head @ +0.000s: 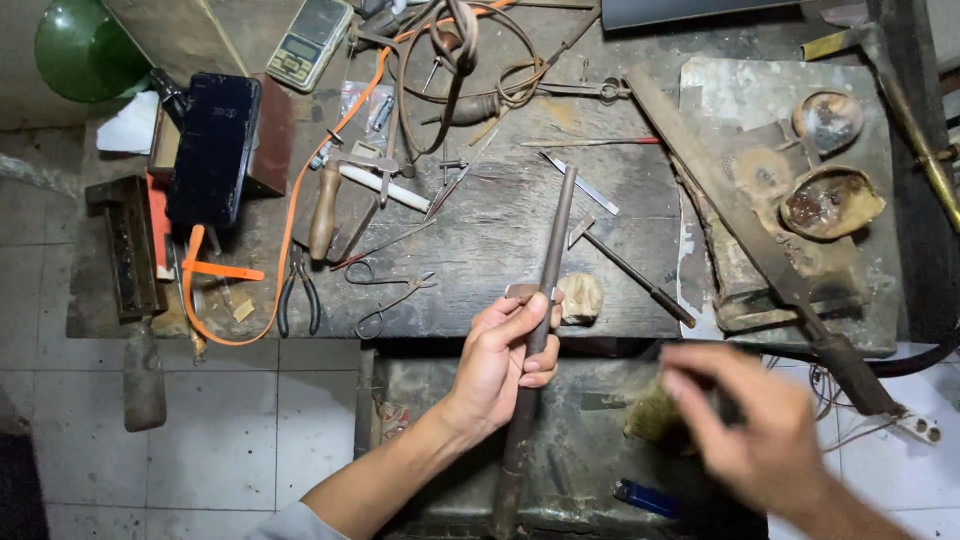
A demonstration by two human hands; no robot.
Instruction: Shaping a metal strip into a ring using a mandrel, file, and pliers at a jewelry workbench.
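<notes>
The left hand [505, 362] is gripping a long tapered steel mandrel [540, 330], its fingers [540, 372] wrapping closed around the rod's middle while the thumb is pressing a small metal band [527, 292] against the shaft just above them. The mandrel is running upright through the fist, its thin tip lying over the dark wooden counter [500, 235] and its thick end hanging below the counter's front edge. The right hand [755, 435] is hovering well apart to the right, blurred, so I cannot tell whether its fingers are open or closed on anything. A small hammer [630, 268] is lying just right of the mandrel's upper part, and a large flat file [720, 200] is lying diagonally beyond it.
</notes>
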